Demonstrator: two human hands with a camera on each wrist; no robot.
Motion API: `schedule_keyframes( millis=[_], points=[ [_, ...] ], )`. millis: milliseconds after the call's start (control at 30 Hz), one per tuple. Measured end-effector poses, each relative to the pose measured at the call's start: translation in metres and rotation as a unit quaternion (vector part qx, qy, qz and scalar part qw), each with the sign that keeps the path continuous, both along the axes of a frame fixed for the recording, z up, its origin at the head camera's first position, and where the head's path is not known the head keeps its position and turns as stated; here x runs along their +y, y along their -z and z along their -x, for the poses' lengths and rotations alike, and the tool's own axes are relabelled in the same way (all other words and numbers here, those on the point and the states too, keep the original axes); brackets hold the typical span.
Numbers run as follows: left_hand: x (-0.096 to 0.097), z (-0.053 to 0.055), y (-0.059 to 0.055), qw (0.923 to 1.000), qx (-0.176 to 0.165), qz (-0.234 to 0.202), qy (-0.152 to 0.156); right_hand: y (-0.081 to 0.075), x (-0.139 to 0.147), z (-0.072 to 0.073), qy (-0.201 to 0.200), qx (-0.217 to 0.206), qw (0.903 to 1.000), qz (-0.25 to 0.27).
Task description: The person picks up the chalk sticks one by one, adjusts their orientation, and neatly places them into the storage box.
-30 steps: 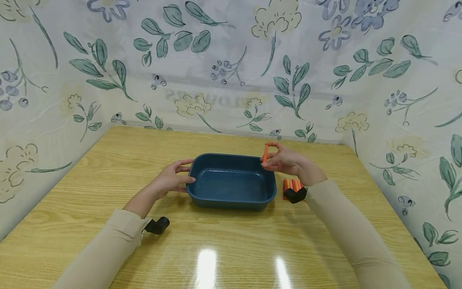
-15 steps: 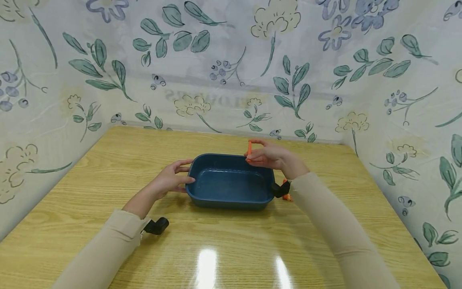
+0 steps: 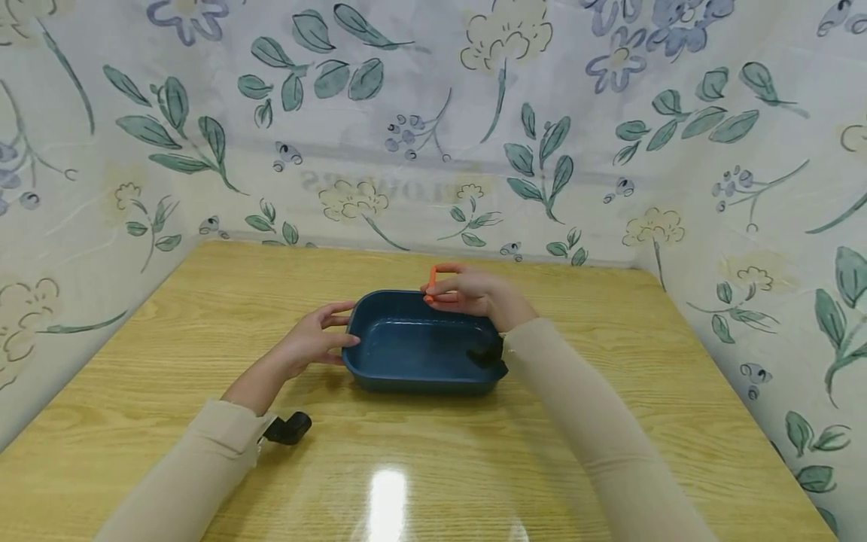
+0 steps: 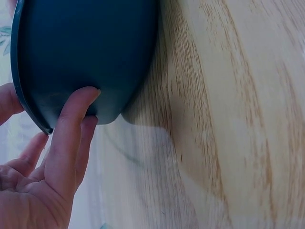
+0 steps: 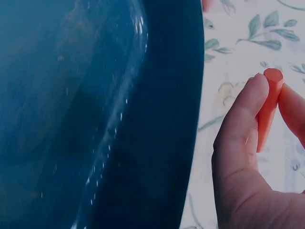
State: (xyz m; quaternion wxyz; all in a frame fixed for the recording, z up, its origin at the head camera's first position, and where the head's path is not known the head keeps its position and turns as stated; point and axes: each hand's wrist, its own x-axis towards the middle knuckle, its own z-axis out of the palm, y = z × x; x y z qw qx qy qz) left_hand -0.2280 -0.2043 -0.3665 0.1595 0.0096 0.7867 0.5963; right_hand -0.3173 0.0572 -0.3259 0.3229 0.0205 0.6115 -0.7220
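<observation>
- The left hand (image 3: 311, 342) grips the tray (image 3: 416, 350) at its left end, thumb lapped over the rim to the inside and fingers spread along the outside.
- In the left wrist view, two of those fingers press flat on the outer wall, at the lower left of the frame.
- The right hand (image 3: 474, 293) pinches an orange stick (image 3: 432, 281) between thumb and fingers, with only a narrow gap, filled by the stick.
- The stick stands nearly upright in the head view, just above the middle of the frame, in line with the tray's far rim; whether it touches that rim I cannot tell.
- In the right wrist view the stick is at the right of the frame, slightly tilted, its blunt end up and the tray's wall to the left of it.
- The tray, dark blue with rounded corners, sits in the middle of the head view on the tabletop (image 3: 284, 497), its open side up.
- Beige sleeves (image 3: 589, 421) run up from the lower left and lower right, each with a black mount (image 3: 290, 427) near the cuff.
- A light patch (image 3: 387, 497) shines at the bottom centre.
- Flowered cloth (image 3: 447, 113) fills the top and both sides.
</observation>
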Motion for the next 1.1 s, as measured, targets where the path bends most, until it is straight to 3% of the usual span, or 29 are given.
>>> schedule_keyframes(
  millis=[233,633,1100],
  points=[
    [0.000,-0.001,0.002,1.0000,-0.006,-0.008,0.001,0.006,-0.017,0.000,-0.012,-0.028,0.9995,-0.006],
    [0.000,0.000,0.002,1.0000,0.001,-0.007,-0.002,0.015,-0.035,0.001,-0.077,-0.022,0.9957,-0.046],
    [-0.001,0.001,0.001,1.0000,0.001,-0.006,0.004,0.029,-0.058,0.002,-0.131,-0.060,0.9847,-0.099]
  ],
)
